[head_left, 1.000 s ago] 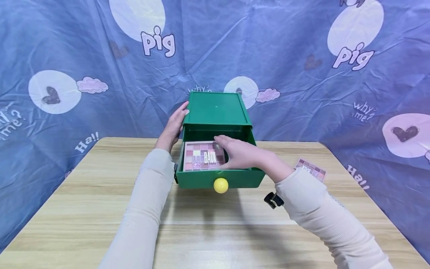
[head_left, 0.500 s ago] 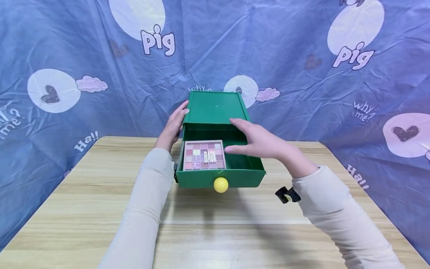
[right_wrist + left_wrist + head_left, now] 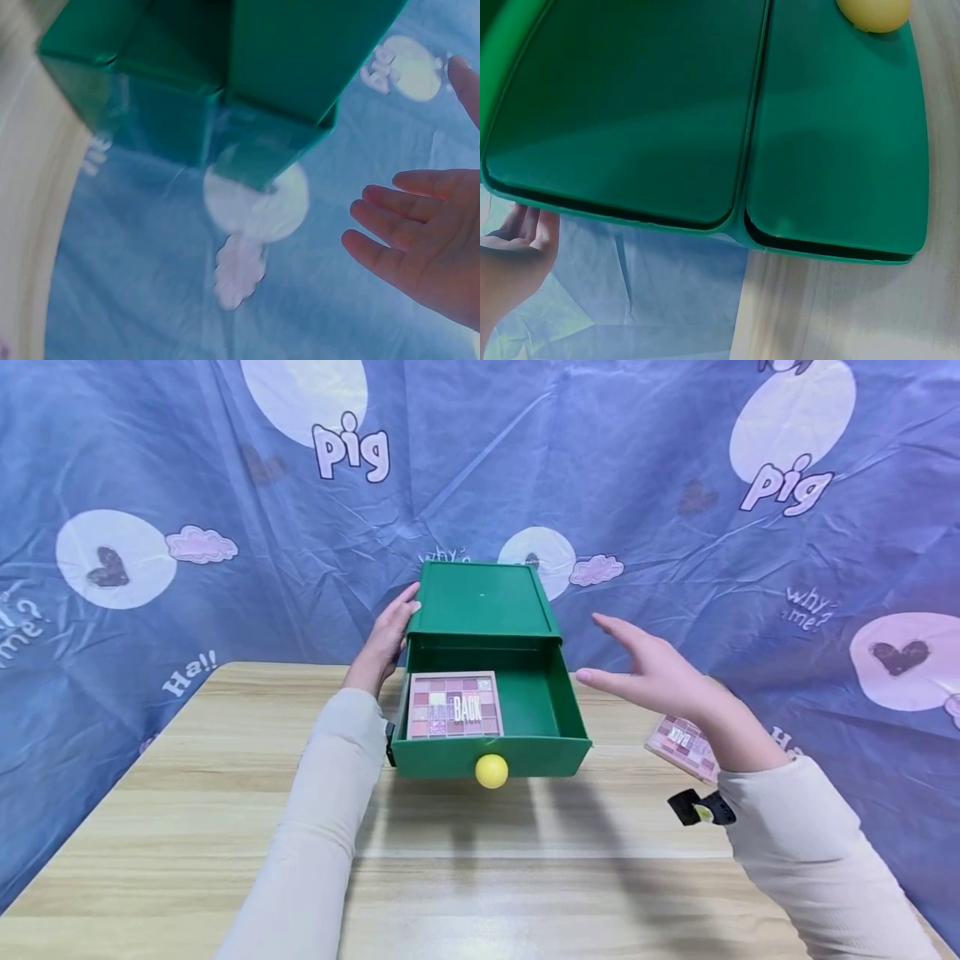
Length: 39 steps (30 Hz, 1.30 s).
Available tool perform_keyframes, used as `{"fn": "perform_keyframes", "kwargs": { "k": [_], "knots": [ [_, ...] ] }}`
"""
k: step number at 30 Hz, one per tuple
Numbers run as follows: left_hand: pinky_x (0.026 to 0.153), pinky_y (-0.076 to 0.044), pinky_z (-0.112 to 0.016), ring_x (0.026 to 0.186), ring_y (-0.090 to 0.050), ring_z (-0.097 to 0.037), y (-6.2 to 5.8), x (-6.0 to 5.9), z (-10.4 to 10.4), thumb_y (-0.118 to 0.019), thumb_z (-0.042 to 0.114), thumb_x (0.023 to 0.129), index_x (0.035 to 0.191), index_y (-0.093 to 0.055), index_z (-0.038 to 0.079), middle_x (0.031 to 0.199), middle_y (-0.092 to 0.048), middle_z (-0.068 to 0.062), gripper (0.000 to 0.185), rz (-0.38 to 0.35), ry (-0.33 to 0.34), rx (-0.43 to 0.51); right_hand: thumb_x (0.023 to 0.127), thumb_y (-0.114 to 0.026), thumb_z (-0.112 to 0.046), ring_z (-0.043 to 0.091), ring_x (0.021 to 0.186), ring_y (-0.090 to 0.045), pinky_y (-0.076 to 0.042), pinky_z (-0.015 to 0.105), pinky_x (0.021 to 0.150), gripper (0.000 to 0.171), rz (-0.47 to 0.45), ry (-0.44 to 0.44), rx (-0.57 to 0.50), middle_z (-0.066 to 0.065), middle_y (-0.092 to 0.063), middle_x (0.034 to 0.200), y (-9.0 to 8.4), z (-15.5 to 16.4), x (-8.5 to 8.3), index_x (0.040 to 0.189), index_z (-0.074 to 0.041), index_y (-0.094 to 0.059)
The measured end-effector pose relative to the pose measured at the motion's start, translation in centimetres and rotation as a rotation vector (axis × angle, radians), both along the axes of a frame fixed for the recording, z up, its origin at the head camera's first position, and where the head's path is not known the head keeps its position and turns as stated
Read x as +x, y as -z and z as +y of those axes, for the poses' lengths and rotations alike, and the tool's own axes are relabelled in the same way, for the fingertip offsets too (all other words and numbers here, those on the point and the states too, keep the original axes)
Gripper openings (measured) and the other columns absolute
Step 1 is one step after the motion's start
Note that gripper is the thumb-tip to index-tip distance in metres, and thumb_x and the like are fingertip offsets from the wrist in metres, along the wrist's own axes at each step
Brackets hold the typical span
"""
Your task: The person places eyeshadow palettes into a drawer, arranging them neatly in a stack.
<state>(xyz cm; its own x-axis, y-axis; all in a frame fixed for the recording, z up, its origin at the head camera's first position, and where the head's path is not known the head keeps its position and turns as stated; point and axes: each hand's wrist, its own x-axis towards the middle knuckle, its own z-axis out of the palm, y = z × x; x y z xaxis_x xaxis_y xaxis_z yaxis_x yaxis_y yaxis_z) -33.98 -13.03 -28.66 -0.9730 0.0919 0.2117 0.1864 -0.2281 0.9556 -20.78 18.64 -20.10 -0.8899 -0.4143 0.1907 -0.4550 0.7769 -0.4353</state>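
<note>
Two eyeshadow palettes show in the head view. One point(image 3: 454, 705) lies flat in the pulled-out drawer point(image 3: 555, 718) of the green drawer box point(image 3: 482, 600), against the drawer's left wall at 9 o'clock; its lid reads "BACK" in white, with a fainter word before it that cannot be made out. The rest of the drawer floor, toward 3 o'clock, is bare green. A yellow ball knob point(image 3: 491, 771) sits on the drawer front. The second palette point(image 3: 681, 745) lies on the wooden table point(image 3: 480, 877) at 3 o'clock of the box, partly hidden behind the right wrist, its print too small to read.

The left hand point(image 3: 386, 639) rests against the box's left side, fingers straight. The right hand point(image 3: 660, 672) hovers with fingers spread, holding nothing, above the second palette. The blue backdrop point(image 3: 150, 460) carries "pig", "why me?" and "Ha!!". The right wrist view is blurred.
</note>
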Motion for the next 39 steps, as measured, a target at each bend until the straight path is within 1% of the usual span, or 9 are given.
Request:
{"fn": "perform_keyframes", "kwargs": {
  "k": [3,4,5,7,9,14,19,24,39],
  "knots": [
    [0.093,-0.027,-0.035,0.114,-0.035,-0.017,0.0,0.0,-0.1,-0.046,0.023,0.085,0.133,-0.036,0.020,0.133,-0.032,-0.003,0.049,-0.004,-0.006,-0.006,0.081,-0.056,-0.040,0.032,0.096,-0.047,-0.033,0.046,0.084,0.075,-0.028,0.030,-0.012,0.012,-0.023,0.138,0.7,1.4,0.1,0.138,-0.009,-0.019],
    [0.093,-0.027,-0.035,0.114,-0.035,-0.017,-0.1,0.0,-0.1,-0.046,0.023,0.085,0.133,-0.036,0.021,0.133,-0.032,-0.003,0.049,-0.006,-0.007,-0.007,0.081,-0.055,-0.040,0.032,0.086,-0.050,-0.034,0.046,0.082,0.075,-0.036,0.036,-0.011,0.013,-0.022,0.138,1.0,1.9,0.1,0.138,-0.008,-0.018],
    [0.093,-0.027,-0.035,0.114,-0.035,-0.017,-0.1,0.1,-0.1,-0.046,0.023,0.085,0.133,-0.036,0.021,0.133,-0.032,-0.003,0.049,-0.007,-0.008,-0.009,0.081,-0.055,-0.040,0.032,0.093,-0.049,-0.032,0.048,0.085,0.075,-0.045,0.041,-0.010,0.014,-0.021,0.138,1.3,2.4,0.0,0.138,-0.008,-0.017],
    [0.093,-0.027,-0.034,0.114,-0.036,-0.017,-0.1,0.1,0.0,-0.045,0.023,0.085,0.133,-0.036,0.021,0.133,-0.033,-0.003,0.049,-0.010,-0.008,-0.005,0.082,-0.054,-0.040,0.030,0.080,-0.051,-0.032,0.048,0.083,0.076,-0.053,0.056,-0.006,0.017,-0.021,0.137,1.9,3.4,0.0,0.138,-0.007,-0.015],
    [0.092,-0.028,-0.034,0.113,-0.037,-0.017,-0.1,0.1,0.0,-0.045,0.023,0.085,0.133,-0.036,0.020,0.133,-0.033,-0.004,0.049,-0.013,-0.004,0.004,0.082,-0.054,-0.040,0.031,0.078,-0.050,-0.032,0.050,0.082,0.077,-0.059,0.074,-0.003,0.019,-0.021,0.137,2.5,4.4,-0.1,0.138,-0.006,-0.014],
    [0.092,-0.029,-0.034,0.112,-0.037,-0.017,-0.1,0.2,-0.1,-0.045,0.023,0.086,0.133,-0.036,0.021,0.133,-0.033,-0.003,0.048,-0.020,-0.011,-0.003,0.081,-0.055,-0.041,0.044,0.109,-0.034,-0.027,0.055,0.085,0.078,-0.045,0.127,0.003,0.025,-0.025,0.133,4.4,6.7,-0.6,0.137,-0.001,-0.016],
    [0.092,-0.028,-0.035,0.112,-0.037,-0.017,-0.2,0.2,-0.1,-0.046,0.024,0.085,0.133,-0.037,0.023,0.133,-0.033,-0.002,0.049,-0.031,-0.025,-0.009,0.082,-0.054,-0.039,0.047,0.112,-0.029,-0.025,0.055,0.087,0.078,-0.037,0.159,-0.005,0.032,-0.028,0.128,7.0,9.2,-1.5,0.133,0.008,-0.019],
    [0.092,-0.029,-0.034,0.111,-0.038,-0.017,-0.2,0.2,0.0,-0.046,0.023,0.085,0.133,-0.037,0.022,0.132,-0.034,-0.003,0.048,-0.026,-0.016,0.004,0.085,-0.050,-0.037,0.050,0.115,-0.018,-0.018,0.057,0.089,0.079,-0.146,0.199,-0.083,0.036,-0.017,0.129,9.4,11.3,-2.1,0.131,0.015,-0.012],
    [0.091,-0.030,-0.034,0.110,-0.039,-0.018,-0.1,0.2,0.1,-0.045,0.024,0.085,0.133,-0.037,0.022,0.132,-0.034,-0.003,0.048,-0.034,-0.023,0.002,0.083,-0.053,-0.035,0.055,0.113,-0.010,-0.012,0.060,0.089,0.089,-0.268,0.316,-0.129,0.043,-0.004,0.126,14.1,14.6,-2.6,0.129,0.016,0.004]
  ]
}}
